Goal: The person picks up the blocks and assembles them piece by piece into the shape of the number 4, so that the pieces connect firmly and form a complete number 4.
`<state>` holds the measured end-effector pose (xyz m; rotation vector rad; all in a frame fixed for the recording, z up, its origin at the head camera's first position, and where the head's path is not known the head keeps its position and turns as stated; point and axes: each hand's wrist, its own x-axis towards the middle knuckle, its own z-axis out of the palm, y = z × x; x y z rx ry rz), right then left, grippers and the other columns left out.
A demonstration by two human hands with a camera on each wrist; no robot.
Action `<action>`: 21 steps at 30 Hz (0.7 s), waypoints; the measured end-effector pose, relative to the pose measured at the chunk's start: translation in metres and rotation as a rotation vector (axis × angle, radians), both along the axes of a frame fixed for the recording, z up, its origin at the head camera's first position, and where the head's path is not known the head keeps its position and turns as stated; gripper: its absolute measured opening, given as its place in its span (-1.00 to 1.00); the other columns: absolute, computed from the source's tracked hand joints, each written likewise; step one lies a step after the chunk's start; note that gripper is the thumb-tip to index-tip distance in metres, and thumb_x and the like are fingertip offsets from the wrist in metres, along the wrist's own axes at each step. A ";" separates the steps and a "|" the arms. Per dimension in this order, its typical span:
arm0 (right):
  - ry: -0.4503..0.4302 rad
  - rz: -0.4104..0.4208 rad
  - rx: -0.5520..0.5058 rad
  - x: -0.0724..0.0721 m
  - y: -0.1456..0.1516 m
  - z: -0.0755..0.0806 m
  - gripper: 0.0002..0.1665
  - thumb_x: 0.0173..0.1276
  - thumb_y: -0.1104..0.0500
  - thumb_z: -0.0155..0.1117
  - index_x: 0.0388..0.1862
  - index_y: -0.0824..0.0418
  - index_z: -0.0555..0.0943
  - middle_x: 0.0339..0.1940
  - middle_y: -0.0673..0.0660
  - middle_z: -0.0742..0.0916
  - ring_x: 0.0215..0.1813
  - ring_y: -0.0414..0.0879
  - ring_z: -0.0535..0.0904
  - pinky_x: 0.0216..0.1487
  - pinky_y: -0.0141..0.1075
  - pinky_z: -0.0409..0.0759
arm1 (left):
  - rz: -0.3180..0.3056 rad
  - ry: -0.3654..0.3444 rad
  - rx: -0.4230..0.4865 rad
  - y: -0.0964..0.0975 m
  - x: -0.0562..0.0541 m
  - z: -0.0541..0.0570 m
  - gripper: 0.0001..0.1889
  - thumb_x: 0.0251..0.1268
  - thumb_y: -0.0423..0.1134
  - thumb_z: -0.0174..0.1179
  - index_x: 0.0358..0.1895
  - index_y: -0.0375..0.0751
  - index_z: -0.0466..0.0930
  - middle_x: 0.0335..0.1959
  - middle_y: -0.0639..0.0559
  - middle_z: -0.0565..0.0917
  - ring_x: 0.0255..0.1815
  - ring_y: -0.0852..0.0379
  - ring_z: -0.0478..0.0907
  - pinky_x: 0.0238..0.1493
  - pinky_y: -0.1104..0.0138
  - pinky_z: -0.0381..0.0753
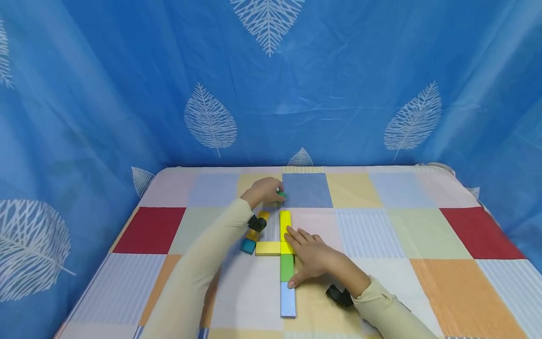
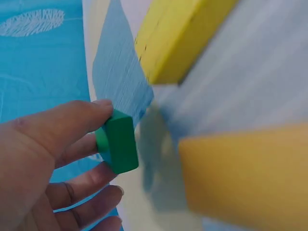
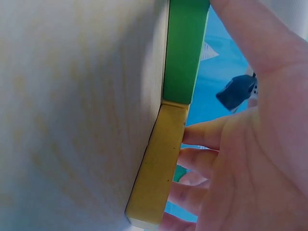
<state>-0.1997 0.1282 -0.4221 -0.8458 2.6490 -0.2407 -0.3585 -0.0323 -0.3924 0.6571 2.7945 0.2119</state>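
Note:
My left hand (image 1: 266, 189) pinches a small green block (image 2: 124, 144) between thumb and fingers, lifted over the cloth beyond the row. My right hand (image 1: 315, 259) lies along the right side of a straight row of blocks, its extended fingers touching the yellow blocks (image 1: 285, 226). Its thumb reaches to where a long green block (image 1: 286, 268) meets a light blue block (image 1: 288, 301). From the row a paler yellow block (image 1: 267, 248) juts left. In the right wrist view, fingertips rest against a yellow block's side (image 3: 159, 163).
Left of the row lie orange-yellow blocks (image 1: 252, 235), partly hidden by the left wrist's camera (image 1: 257, 223), and a teal block (image 1: 248, 246). A patchwork cloth (image 1: 364, 230) covers the table. Behind it hangs a blue curtain (image 1: 322, 113) with white leaves.

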 end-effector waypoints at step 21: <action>-0.012 0.008 -0.015 -0.001 0.001 0.003 0.38 -0.18 -0.46 0.30 0.45 0.22 -0.03 0.50 0.16 -0.01 0.47 0.19 -0.07 0.31 0.15 0.07 | 0.077 -0.092 -0.063 -0.024 0.012 -0.001 -0.69 0.15 0.03 0.19 -0.12 -0.07 0.59 -0.23 0.08 0.61 -0.35 0.15 0.44 -0.32 0.35 0.45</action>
